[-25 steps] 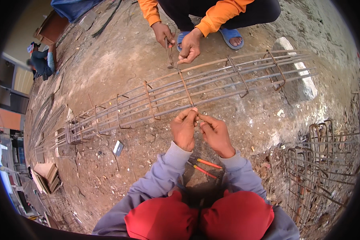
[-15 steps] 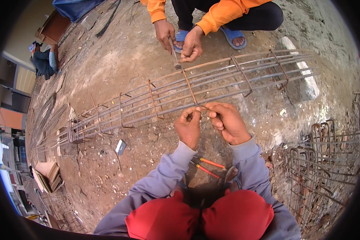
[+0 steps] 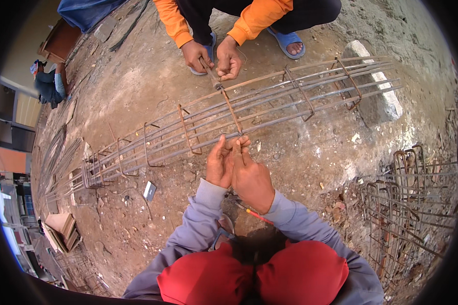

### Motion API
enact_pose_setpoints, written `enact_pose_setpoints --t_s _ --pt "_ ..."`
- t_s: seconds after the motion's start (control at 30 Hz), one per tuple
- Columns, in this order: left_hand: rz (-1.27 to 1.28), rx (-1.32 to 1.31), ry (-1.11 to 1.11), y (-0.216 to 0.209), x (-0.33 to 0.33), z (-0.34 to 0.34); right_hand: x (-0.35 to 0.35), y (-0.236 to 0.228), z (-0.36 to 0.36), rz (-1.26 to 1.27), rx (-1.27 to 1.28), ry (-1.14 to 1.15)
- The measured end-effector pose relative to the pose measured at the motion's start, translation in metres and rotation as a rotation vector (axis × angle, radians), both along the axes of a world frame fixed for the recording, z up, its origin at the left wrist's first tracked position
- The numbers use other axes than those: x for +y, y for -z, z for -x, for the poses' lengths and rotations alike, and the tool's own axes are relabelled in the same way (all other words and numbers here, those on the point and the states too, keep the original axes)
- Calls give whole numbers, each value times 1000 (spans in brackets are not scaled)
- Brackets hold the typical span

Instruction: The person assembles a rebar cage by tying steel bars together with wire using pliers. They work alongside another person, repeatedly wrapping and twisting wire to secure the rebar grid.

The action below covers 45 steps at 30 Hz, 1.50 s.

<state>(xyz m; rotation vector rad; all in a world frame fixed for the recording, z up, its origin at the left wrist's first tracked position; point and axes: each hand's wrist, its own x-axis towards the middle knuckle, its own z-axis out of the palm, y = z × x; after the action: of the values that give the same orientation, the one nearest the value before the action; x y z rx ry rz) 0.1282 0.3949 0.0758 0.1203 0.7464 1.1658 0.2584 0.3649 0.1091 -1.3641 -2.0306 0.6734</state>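
A rebar cage [image 3: 269,115] of long steel bars and bent stirrups stretches across the ground before me. At the near bar, beside the lower end of a rusty stirrup [image 3: 231,111], both my hands are close together with fingertips touching. My left hand [image 3: 219,165] is closed, its fingers raised just below the bar. Crossing in front from the right, my right hand [image 3: 252,183] is closed too, its fingers pinched at the stirrup's foot. Whatever lies between the fingertips is too small or hidden to name. Pliers with red-orange handles [image 3: 259,216] lie below, partly covered by my right wrist.
Across the cage a co-worker in orange sleeves [image 3: 262,20] squats, gripping a metal hand tool [image 3: 208,71] at the same stirrup. A concrete block [image 3: 387,94] sits under the cage's right end. Bent rebar [image 3: 392,203] is piled at right; wooden boards [image 3: 62,231] lie at left.
My right hand has swung left across my left hand, and the two now meet. The view has shifted slightly. The co-worker's tool still rests at the stirrup's far end.
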Motion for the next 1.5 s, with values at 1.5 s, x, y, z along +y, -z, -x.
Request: enact_pose_setpoints --t_s 1.5 --pt "42 254 -102 -7 -14 -23 -16 -30 -71 725 278 -76"
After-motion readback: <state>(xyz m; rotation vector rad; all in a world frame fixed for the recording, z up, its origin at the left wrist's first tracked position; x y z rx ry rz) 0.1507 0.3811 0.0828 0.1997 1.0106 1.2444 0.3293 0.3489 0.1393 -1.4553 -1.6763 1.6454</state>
